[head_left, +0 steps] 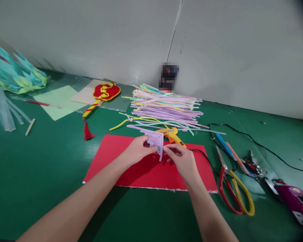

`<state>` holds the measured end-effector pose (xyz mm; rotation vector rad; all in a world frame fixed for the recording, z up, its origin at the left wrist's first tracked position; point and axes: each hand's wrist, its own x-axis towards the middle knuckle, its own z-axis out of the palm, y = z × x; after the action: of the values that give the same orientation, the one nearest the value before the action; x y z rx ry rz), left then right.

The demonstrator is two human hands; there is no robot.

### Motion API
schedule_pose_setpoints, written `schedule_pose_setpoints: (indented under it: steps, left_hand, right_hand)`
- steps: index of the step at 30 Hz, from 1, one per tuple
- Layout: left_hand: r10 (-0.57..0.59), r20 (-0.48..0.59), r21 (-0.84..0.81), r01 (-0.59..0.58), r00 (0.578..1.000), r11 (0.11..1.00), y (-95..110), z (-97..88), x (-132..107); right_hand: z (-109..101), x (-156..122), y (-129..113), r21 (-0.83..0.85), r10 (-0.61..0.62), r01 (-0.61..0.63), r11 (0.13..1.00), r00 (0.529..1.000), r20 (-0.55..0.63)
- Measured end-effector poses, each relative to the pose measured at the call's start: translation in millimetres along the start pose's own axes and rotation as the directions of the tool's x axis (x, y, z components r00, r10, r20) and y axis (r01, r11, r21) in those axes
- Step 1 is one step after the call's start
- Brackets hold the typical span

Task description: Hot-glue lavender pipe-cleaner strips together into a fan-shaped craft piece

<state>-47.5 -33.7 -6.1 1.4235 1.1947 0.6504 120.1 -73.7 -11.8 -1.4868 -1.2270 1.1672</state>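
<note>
My left hand (138, 148) is closed round a folded, zigzag piece of lilac pipe cleaner (154, 138), held above a red felt sheet (131, 169). My right hand (179, 158) pinches the free lower end of the same lilac piece from the right. Just behind my hands lies a yellow glue gun (172, 134) on the sheet's far edge. Behind that sits a heap of pastel pipe cleaners (166, 107), mostly lilac, pink and yellow.
Red and yellow scissors (233, 188), a blue and orange tool (229, 149), keys, a purple device (294, 200) and a black cable lie at the right. A red tasselled ornament (103, 94), green paper, clear glue sticks (3, 111) and a teal paper shape (15, 74) are at the left.
</note>
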Motion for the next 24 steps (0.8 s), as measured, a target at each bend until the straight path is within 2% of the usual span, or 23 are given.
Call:
schedule_pose_setpoints:
  steps: [24]
  left_hand:
    - [0.024, 0.029, 0.029, -0.024, 0.999, 0.999, -0.3, 0.0, -1.7]
  right_hand:
    - [0.1, 1.7, 1.8, 0.012, 0.047, -0.047, 0.999, 0.999, 0.019]
